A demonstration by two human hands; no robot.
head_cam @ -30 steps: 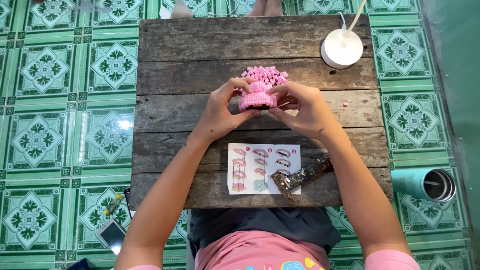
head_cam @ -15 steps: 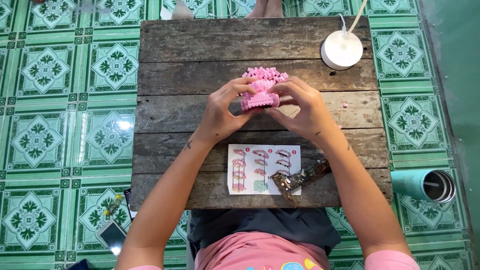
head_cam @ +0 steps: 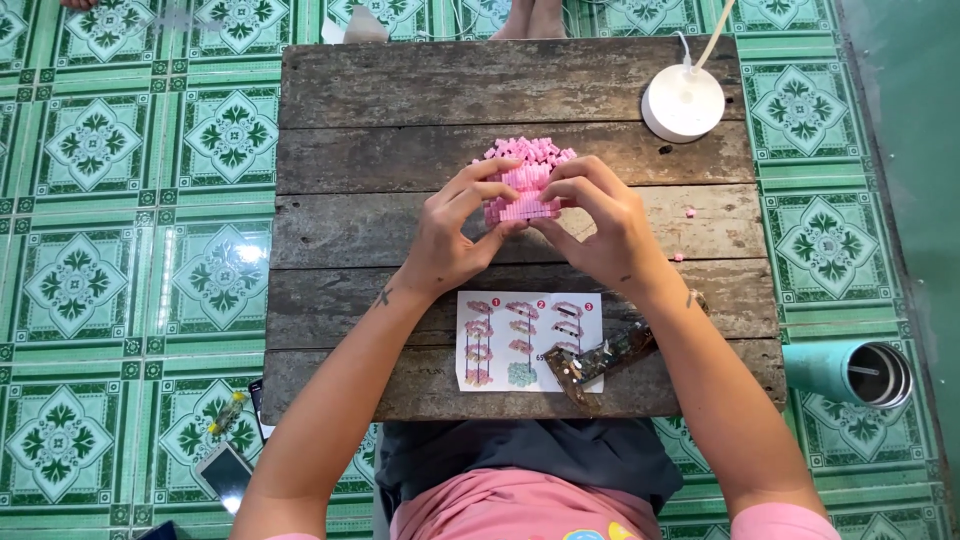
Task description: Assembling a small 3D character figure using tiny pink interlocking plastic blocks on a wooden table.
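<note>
Between my two hands sits one small pink block model (head_cam: 522, 203), just nearer than one loose heap of pink bricks (head_cam: 530, 153). My left hand (head_cam: 452, 232) pinches its left side; my right hand (head_cam: 600, 225) pinches its right side. Nearer me than the grip lies one instruction sheet (head_cam: 525, 340), one dark tool (head_cam: 600, 362) overlapping it. Far right: one white round lamp base (head_cam: 683, 102), one teal cup (head_cam: 850, 372).

1 wooden desk (head_cam: 400, 110) carries 1 instruction sheet (head_cam: 528, 340) and 1 white round lamp base (head_cam: 683, 103). On the floor: 1 teal tumbler (head_cam: 850, 372) and 1 phone (head_cam: 224, 472).
</note>
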